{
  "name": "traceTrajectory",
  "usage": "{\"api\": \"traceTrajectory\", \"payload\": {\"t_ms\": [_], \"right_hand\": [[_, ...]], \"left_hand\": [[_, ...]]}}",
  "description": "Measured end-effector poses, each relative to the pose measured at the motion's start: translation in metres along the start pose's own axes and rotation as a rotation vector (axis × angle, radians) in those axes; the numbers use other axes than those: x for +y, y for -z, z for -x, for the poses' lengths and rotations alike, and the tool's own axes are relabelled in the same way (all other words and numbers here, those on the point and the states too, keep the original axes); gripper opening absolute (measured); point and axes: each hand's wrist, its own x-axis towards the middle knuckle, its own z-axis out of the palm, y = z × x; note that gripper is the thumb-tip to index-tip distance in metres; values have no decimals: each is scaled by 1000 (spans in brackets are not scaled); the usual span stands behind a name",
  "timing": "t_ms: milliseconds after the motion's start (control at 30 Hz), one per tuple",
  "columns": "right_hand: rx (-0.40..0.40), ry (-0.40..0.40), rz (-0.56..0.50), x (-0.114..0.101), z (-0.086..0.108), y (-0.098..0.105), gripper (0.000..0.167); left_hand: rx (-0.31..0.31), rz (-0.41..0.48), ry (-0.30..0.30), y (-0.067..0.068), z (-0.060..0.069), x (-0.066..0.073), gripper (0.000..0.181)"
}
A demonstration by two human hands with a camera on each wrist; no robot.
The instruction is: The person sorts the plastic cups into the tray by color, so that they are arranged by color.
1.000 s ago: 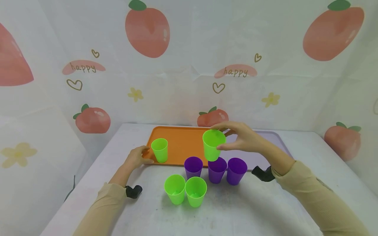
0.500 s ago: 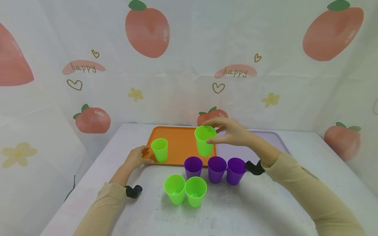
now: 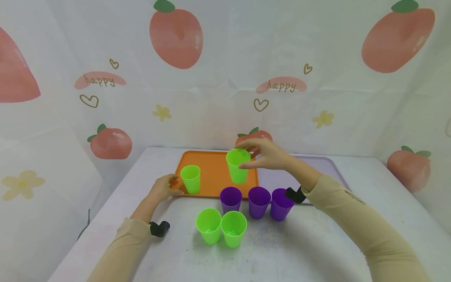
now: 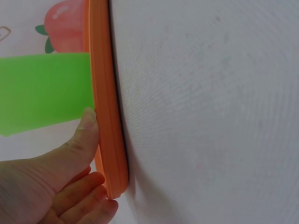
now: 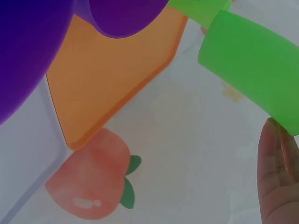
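My right hand [image 3: 266, 154] holds a bright green cup [image 3: 238, 171] near its rim, thumb on the near side and fingers behind. That cup hangs upright above the orange tray [image 3: 211, 172]. At the tray's front left corner is my left hand [image 3: 163, 189]. Seen from the left wrist, its thumb lies on the tray rim [image 4: 106, 116] and its other fingers [image 4: 79, 196] curl about the corner. Another green cup [image 3: 191, 180] stands on the tray, close beside that hand. In the right wrist view, the held cup [image 5: 252, 70] shows partly above the right fingertips.
Three purple cups stand before the trays: one on the left [image 3: 230, 199], one in the middle [image 3: 258, 203], one on the right [image 3: 280, 205]. Nearer are two green cups, left [image 3: 209, 227] and right [image 3: 234, 230]. A lilac tray [image 3: 282, 180] adjoins the orange one.
My right hand has carried the green cup leftward and slightly away, from over the purple cups to over the orange tray. The left hand stays at the tray corner.
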Motion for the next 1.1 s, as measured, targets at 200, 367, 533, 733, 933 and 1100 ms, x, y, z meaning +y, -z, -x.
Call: {"api": "traceTrajectory", "payload": {"t_ms": [200, 367, 533, 733, 933, 1100], "right_hand": [[-24, -11, 4, 4, -7, -5, 49], [-60, -26, -17, 6, -14, -8, 49], [-87, -31, -10, 8, -19, -12, 49], [-117, -24, -7, 13, -25, -16, 50], [-149, -35, -17, 15, -32, -18, 51], [-170, -54, -14, 18, -37, -20, 51]], "left_hand": [[3, -9, -10, 1, 0, 1, 65], [-1, -6, -2, 1, -1, 0, 64], [1, -7, -2, 1, -1, 0, 63], [1, -12, -5, 1, 0, 1, 64], [-1, -17, -1, 1, 0, 1, 64], [-1, -15, 4, 0, -1, 0, 64]]}}
